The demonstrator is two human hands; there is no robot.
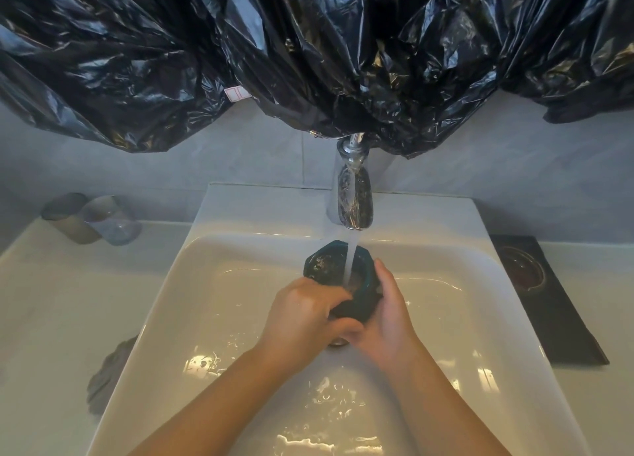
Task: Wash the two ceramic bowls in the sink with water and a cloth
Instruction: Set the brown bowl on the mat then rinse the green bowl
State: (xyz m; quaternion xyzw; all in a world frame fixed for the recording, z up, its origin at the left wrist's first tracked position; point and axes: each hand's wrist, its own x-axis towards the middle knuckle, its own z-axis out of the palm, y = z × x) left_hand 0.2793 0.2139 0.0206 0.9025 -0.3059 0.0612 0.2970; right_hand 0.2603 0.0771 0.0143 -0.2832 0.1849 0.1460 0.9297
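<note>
Teal bowl [329, 266] over the middle of the sink [240, 222], tilted into the tap [353, 194] stream to rinse. Clasped by left grip [305, 318] and right grip [387, 321], both curled round it. Grey cloth [109, 376] unused at the counter [51, 301] beside the sink's left edge.

Light is moderate and soft, cool grey on the wall but warm on the wet sink [240, 212], where bright glare patches break up near the bottom edge. The crinkled black plastic [308, 43] throws sharp white glints, and the tap [353, 198] mirrors it. Wide-angle bending curves the sink rim and bench [51, 301]. The cups [92, 218] at left look soft; the bowl [326, 266] inside is too dark to read.
</note>
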